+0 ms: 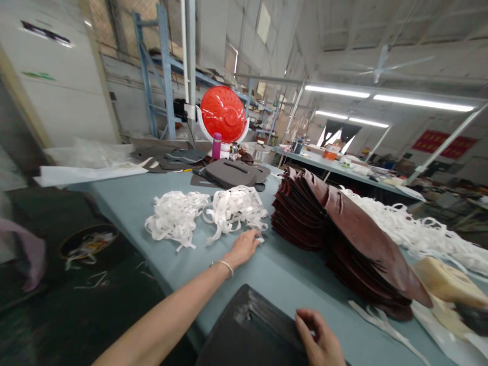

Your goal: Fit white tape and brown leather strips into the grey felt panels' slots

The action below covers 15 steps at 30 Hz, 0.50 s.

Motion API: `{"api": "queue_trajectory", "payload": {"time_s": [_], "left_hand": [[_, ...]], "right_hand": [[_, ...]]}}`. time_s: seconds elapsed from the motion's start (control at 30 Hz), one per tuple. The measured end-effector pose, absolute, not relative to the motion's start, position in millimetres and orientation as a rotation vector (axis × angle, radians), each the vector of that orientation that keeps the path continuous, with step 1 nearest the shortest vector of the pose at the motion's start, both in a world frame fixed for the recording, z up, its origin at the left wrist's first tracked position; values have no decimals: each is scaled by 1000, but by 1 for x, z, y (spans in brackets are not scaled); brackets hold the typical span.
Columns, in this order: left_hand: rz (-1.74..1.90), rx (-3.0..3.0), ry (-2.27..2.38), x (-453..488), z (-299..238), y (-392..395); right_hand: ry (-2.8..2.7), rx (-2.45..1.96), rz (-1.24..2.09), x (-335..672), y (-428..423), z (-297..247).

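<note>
My left hand (246, 248) reaches forward over the table, fingers drawn together at the near edge of a tangled pile of white strips (238, 206). A short end of white strip shows at its fingertips. Left of that pile lies a second white heap (173, 216). My right hand (320, 336) is at the near edge of the table, thumb and fingers bent around the side of a black leather-like panel (263, 330). The panel has a raised band across its upper part, and its lower end runs out of view.
A tall stack of dark brown leather-like pieces (354, 229) stands at the right on the blue-green table (129, 208). Behind it are more white strips (430, 234). Grey cut panels (232, 173), a purple bottle (216, 146) and a red basin-like object (223, 114) are farther back.
</note>
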<state>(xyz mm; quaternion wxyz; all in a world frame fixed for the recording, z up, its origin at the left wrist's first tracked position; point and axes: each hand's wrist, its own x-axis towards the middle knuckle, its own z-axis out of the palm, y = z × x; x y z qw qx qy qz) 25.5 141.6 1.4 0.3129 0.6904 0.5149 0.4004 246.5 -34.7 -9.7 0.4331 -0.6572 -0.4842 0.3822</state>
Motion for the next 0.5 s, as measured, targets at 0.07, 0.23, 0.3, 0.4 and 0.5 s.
{"api": "queue_trajectory", "payload": {"time_s": [0.07,0.23,0.3,0.4,0.5], "left_hand": [[1021,1810,1347,42,-4,133],[995,1841,1220,54,-11,72],[1002,1932,1168,49,-7,52],[1045,2137,1146,40,0,42],[991,2394,1142,36,4,59]], "right_hand": [[-1119,-1525,1126,219,-18,-6],[-649,-1191,1596,186,25,1],[-523,-1110,1666,181,38,-2],[-453,-1098,1616,177,48,-7],[-446,-1123,1582,177,47,-9]]}}
